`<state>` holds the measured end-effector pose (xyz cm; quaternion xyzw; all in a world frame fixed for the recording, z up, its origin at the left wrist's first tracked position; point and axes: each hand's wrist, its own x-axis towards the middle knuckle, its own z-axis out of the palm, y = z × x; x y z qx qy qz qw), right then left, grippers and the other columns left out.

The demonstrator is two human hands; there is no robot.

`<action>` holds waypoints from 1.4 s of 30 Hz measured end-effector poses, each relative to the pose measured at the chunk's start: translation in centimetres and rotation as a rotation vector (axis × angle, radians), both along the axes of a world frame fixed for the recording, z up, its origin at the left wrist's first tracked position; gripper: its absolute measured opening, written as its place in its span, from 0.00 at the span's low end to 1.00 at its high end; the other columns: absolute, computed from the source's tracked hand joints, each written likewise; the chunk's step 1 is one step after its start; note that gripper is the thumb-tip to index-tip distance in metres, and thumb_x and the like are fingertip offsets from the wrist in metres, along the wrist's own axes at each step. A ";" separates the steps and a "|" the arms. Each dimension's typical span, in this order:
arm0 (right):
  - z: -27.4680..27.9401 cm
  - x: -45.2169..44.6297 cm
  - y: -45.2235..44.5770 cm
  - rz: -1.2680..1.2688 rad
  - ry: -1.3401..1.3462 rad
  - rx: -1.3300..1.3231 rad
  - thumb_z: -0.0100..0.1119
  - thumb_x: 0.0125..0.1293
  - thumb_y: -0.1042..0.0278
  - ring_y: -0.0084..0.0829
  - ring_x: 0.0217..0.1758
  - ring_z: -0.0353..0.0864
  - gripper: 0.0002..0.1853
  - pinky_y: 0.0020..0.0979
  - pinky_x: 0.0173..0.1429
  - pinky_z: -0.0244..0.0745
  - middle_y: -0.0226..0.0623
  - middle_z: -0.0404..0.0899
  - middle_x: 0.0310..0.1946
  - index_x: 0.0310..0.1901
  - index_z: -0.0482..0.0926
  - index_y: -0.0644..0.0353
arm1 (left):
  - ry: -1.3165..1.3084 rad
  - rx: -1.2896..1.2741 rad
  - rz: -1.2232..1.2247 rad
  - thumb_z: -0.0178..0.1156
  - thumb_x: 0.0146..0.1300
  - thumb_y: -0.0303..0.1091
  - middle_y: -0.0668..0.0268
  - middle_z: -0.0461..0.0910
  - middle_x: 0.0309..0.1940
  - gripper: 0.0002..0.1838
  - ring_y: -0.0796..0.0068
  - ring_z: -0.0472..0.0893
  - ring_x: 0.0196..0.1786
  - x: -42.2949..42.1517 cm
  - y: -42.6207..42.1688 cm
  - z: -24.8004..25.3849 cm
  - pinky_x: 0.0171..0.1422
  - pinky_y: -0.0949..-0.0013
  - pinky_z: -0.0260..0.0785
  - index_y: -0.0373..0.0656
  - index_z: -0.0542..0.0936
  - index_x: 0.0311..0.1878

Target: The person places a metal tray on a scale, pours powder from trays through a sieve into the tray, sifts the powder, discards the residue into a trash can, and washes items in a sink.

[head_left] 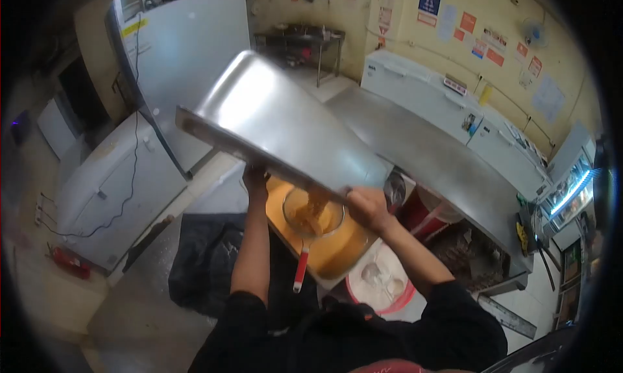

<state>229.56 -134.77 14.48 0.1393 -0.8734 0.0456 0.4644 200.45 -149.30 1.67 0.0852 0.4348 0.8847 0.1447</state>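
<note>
A large, deep stainless steel food pan (292,126) is tipped steeply in front of me. My left hand (256,180) grips its rim on the near left side, its fingers partly hidden by the pan. At the lower right corner my right hand (368,209) is closed around the same rim. Orange-brown stuff runs from the pan into a round strainer (314,212) below. The strainer's red handle (301,269) points toward me. Underneath lies a tray of orange liquid (337,257).
To the right of the tray stands a red-rimmed tub of white powder (379,285) with scoops in it. Black plastic (204,256) lies at left. A long steel counter (415,136) stretches beyond, with chest freezers (415,90) along the wall and a tall fridge (188,61) at left.
</note>
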 end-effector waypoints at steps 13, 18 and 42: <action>0.4 1.0 -2.2 -0.027 0.043 0.027 0.59 0.50 0.83 0.38 0.17 0.70 0.11 0.37 0.21 0.66 0.37 0.64 0.16 0.21 0.67 0.57 | 0.064 0.046 -0.001 0.60 0.69 0.31 0.68 0.79 0.46 0.14 0.74 0.79 0.50 -1.4 -0.4 -3.3 0.49 0.66 0.78 0.43 0.77 0.56; 0.1 -0.4 3.1 -0.153 0.070 -0.131 0.64 0.52 0.78 0.42 0.21 0.74 0.08 0.38 0.26 0.68 0.40 0.70 0.21 0.27 0.72 0.60 | 0.220 -0.200 -0.015 0.63 0.67 0.28 0.68 0.79 0.50 0.18 0.77 0.78 0.52 -0.4 0.4 0.9 0.53 0.69 0.77 0.39 0.76 0.59; -18.9 -6.4 37.4 -0.427 0.375 -1.834 0.55 0.52 0.78 0.36 0.40 0.80 0.15 0.39 0.46 0.75 0.44 0.82 0.39 0.44 0.78 0.69 | -0.337 -0.746 -0.729 0.50 0.76 0.55 0.59 0.83 0.42 0.26 0.72 0.83 0.40 24.6 -13.7 -3.7 0.45 0.66 0.79 0.38 0.74 0.58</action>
